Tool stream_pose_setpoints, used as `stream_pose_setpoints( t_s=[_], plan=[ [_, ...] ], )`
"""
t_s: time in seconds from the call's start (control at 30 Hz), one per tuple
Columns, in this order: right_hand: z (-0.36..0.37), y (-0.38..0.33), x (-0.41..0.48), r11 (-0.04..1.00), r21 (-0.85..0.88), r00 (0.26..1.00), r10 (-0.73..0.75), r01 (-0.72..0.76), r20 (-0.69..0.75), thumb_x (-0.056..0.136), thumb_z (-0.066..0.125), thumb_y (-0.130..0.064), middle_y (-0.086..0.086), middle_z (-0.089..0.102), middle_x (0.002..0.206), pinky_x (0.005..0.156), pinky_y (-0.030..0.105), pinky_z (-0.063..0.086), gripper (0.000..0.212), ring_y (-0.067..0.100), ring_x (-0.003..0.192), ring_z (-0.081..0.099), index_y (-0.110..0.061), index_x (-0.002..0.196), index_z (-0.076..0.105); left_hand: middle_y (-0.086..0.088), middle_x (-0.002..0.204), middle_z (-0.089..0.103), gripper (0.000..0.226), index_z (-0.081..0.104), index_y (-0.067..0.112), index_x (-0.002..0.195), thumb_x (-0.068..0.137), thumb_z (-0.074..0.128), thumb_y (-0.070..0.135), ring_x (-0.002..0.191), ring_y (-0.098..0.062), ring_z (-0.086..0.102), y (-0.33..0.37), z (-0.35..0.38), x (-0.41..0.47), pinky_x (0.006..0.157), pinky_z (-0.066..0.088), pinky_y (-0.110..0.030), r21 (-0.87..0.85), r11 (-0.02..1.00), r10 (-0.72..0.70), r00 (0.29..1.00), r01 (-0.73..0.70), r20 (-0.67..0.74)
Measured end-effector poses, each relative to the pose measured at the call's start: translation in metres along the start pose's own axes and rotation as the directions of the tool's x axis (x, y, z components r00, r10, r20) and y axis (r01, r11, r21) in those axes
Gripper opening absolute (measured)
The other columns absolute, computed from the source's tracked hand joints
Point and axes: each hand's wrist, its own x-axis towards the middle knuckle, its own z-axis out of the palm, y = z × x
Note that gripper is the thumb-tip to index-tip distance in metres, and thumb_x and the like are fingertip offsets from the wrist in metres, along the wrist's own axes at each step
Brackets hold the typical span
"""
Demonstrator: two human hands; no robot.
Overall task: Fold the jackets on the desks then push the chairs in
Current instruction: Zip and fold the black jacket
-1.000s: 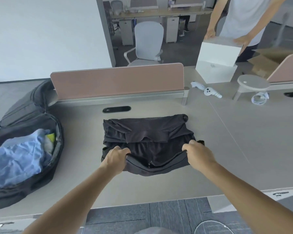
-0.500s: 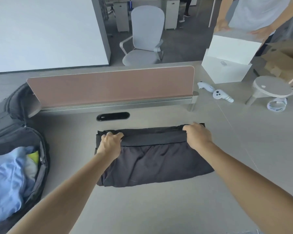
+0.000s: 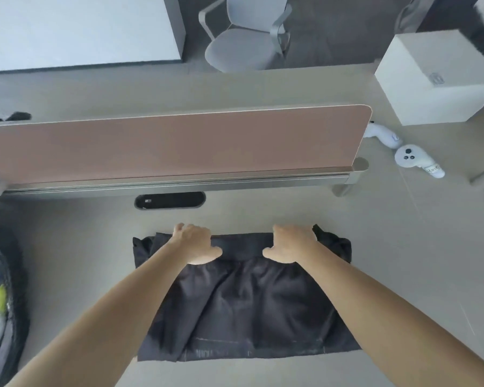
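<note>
Jacket (image 3: 249, 303) is now doubled over twd the divider (image 3: 173, 146) (hem no longer nearside); far edge is gripped by left hand (image 3: 196, 244) & right hand (image 3: 291, 243). Fold judged approx. done.

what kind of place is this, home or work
Most likely an open-plan office: a long beige desk with a pinkish-brown divider panel, a pale grey office chair beyond it, and a black oval cable port in the desktop.

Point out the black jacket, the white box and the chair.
black jacket (image 3: 249, 311), head view, middle of the folded cloth.
white box (image 3: 430, 79), head view, middle of the box.
chair (image 3: 241, 51), head view, the seat.
</note>
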Motion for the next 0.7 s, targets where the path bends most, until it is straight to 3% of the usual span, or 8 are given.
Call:
stream_pose_setpoints(
  t_s=[0.13, 0.23, 0.37, 0.43, 0.5, 0.53, 0.6, 0.7],
  plan=[
    [-0.002, 0.007, 0.006, 0.992, 0.123, 0.998, 0.028, -0.034, 0.051, 0.078, 0.068, -0.067, 0.001, 0.061, 0.101, 0.072, 0.036, 0.048, 0.066, 0.028, 0.093, 0.060, -0.013, 0.111, 0.051, -0.005, 0.100, 0.066, 0.054, 0.064, 0.010, 0.109, 0.087, 0.060, 0.059, 0.091, -0.025, 0.059, -0.013, -0.007, 0.008, 0.070, 0.041, -0.033, -0.213, 0.977, 0.036, 0.993, -0.012, 0.111],
    [-0.001, 0.010, 0.003, 0.977, 0.207, 0.987, 0.024, -0.056, 0.157, 0.082, 0.072, -0.054, 0.005, 0.064, 0.093, 0.067, 0.034, 0.046, 0.050, 0.027, 0.087, 0.061, -0.008, 0.098, 0.058, -0.006, 0.091, 0.065, 0.051, 0.068, 0.003, 0.111, 0.091, 0.064, 0.050, 0.084, -0.027, 0.061, -0.019, -0.010, -0.001, 0.064, 0.038, -0.030, -0.252, 0.968, 0.037, 0.987, 0.004, 0.156],
    [-0.004, 0.004, -0.016, 0.986, 0.161, 0.983, -0.070, 0.042, 0.173, 0.091, 0.060, -0.033, 0.004, 0.062, 0.090, 0.080, 0.037, 0.042, 0.022, 0.031, 0.093, 0.058, -0.017, 0.083, 0.049, 0.002, 0.089, 0.065, 0.046, 0.068, 0.011, 0.117, 0.085, 0.073, 0.044, 0.093, -0.025, 0.062, -0.025, -0.008, -0.014, 0.076, 0.045, -0.031, -0.283, 0.959, 0.043, 0.974, 0.023, 0.224],
    [-0.009, 0.000, -0.031, 0.969, 0.176, 0.967, -0.203, 0.176, 0.153, 0.094, 0.052, -0.023, 0.003, 0.065, 0.118, 0.094, 0.039, 0.040, 0.014, 0.031, 0.110, 0.056, -0.017, 0.105, 0.058, 0.004, 0.105, 0.066, 0.041, 0.067, 0.016, 0.120, 0.083, 0.079, 0.028, 0.100, -0.023, 0.062, -0.026, -0.006, -0.020, 0.084, 0.049, -0.032, -0.355, 0.935, 0.091, 0.972, -0.007, 0.219],
    [-0.019, -0.004, -0.055, 0.917, 0.261, 0.925, -0.348, 0.303, 0.151, 0.095, 0.049, -0.016, -0.010, 0.056, 0.140, 0.106, 0.031, 0.038, 0.041, 0.018, 0.128, 0.051, -0.022, 0.135, 0.057, 0.007, 0.111, 0.066, 0.039, 0.065, 0.024, 0.113, 0.081, 0.077, 0.006, 0.107, -0.019, 0.062, -0.027, -0.009, -0.032, 0.087, 0.048, -0.028, -0.490, 0.866, 0.177, 0.976, -0.094, 0.126],
    [-0.025, -0.003, -0.067, 0.889, 0.299, 0.901, -0.405, 0.347, 0.159, 0.094, 0.049, -0.013, -0.018, 0.058, 0.133, 0.102, 0.027, 0.041, 0.041, 0.008, 0.122, 0.054, -0.028, 0.130, 0.061, 0.010, 0.110, 0.068, 0.042, 0.064, 0.029, 0.106, 0.080, 0.074, -0.002, 0.107, -0.013, 0.063, -0.029, -0.011, -0.038, 0.086, 0.047, -0.024, -0.560, 0.815, 0.226, 0.972, -0.148, 0.071],
    [-0.038, 0.004, -0.080, 0.862, 0.339, 0.868, -0.456, 0.376, 0.197, 0.090, 0.050, -0.008, -0.020, 0.059, 0.105, 0.083, 0.022, 0.045, 0.035, -0.003, 0.094, 0.056, -0.038, 0.094, 0.068, 0.016, 0.105, 0.071, 0.043, 0.063, 0.030, 0.099, 0.080, 0.069, -0.008, 0.099, 0.002, 0.064, -0.035, -0.018, -0.048, 0.079, 0.043, -0.012, -0.659, 0.715, 0.310, 0.951, -0.233, 0.000],
    [-0.046, 0.012, -0.063, 0.912, 0.236, 0.907, -0.380, 0.335, 0.182, 0.084, 0.050, -0.007, -0.001, 0.060, 0.093, 0.069, 0.040, 0.045, 0.027, 0.021, 0.079, 0.058, -0.029, 0.067, 0.053, 0.017, 0.103, 0.073, 0.038, 0.064, 0.027, 0.108, 0.083, 0.072, 0.000, 0.087, 0.013, 0.062, -0.036, -0.024, -0.045, 0.077, 0.042, -0.011, -0.612, 0.734, 0.363, 0.932, -0.296, -0.015]
  ],
)
